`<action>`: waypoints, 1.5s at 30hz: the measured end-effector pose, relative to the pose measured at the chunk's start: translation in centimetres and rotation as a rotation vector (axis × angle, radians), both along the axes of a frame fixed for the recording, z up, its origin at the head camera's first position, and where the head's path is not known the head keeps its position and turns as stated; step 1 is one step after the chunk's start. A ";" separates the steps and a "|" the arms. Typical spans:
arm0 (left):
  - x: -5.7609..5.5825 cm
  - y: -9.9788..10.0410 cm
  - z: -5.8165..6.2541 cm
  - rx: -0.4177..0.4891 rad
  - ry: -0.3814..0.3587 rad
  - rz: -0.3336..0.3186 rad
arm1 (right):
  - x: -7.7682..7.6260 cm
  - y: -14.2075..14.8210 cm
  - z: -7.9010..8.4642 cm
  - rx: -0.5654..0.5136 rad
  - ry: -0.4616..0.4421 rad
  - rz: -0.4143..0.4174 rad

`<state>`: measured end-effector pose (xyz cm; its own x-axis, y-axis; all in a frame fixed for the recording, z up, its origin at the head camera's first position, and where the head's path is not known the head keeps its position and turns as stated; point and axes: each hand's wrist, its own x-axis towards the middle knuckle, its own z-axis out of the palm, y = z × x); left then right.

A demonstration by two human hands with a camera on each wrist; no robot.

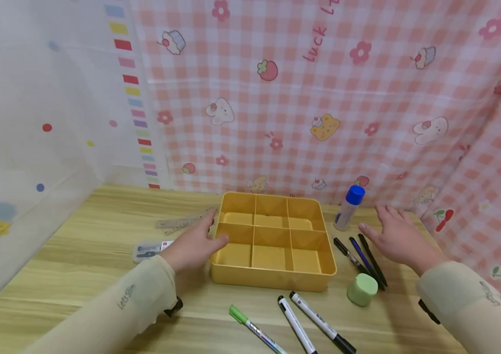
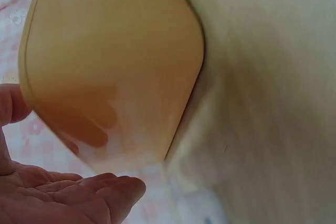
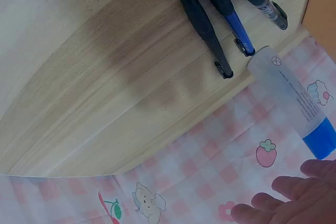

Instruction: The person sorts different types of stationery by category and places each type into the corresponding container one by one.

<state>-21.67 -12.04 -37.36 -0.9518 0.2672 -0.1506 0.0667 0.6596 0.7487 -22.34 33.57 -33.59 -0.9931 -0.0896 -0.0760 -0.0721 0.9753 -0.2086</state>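
A yellow organizer box [image 1: 272, 278] with six compartments stands mid-table. My left hand [image 1: 195, 243] is at its left side, thumb by the rim and fingers spread along the outer wall; the left wrist view shows the thumb and fingers around the corner of the box [image 2: 121, 51]. My right hand [image 1: 398, 238] hovers with fingers extended, holding nothing, over the right part of the table. Near it stands a glue stick [image 1: 349, 209] with a blue cap. Several pens lie under and beside that hand, among them a blue pen [image 1: 362, 256] and a black pen [image 1: 372, 260].
A light green round object [image 1: 362, 290] sits right of the box. In front lie a green-capped marker [image 1: 255, 328] and two white markers [image 1: 297, 324] [image 1: 321, 322]. Left of the box are clear rulers [image 1: 179, 223] and a compass case [image 1: 146, 251]. A checked curtain [image 1: 250, 98] hangs behind.
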 end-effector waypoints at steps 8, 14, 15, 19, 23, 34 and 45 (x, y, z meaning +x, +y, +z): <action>0.4 1.1 -1.8 0.088 -0.013 0.044 | -0.1 0.1 0.1 -0.008 0.009 -0.024; 0.5 1.7 -2.6 0.100 -0.038 0.089 | -0.3 0.2 0.4 -0.023 0.019 -0.043; 0.6 1.8 -2.8 0.094 -0.045 0.097 | -0.4 0.1 0.5 -0.025 0.024 -0.044; 0.5 2.0 -3.0 0.087 -0.066 0.130 | -0.9 -0.2 1.3 -0.033 0.040 -0.039; 0.6 2.1 -3.2 0.114 -0.080 0.155 | -2.0 -0.8 2.0 -0.082 0.027 -0.021; 1.1 2.7 -3.6 0.214 -0.126 0.198 | -5.4 -3.1 2.0 -0.141 -0.008 0.027; 1.1 2.6 -3.5 0.241 -0.106 0.206 | -7.5 -3.8 1.9 -0.014 -0.026 0.045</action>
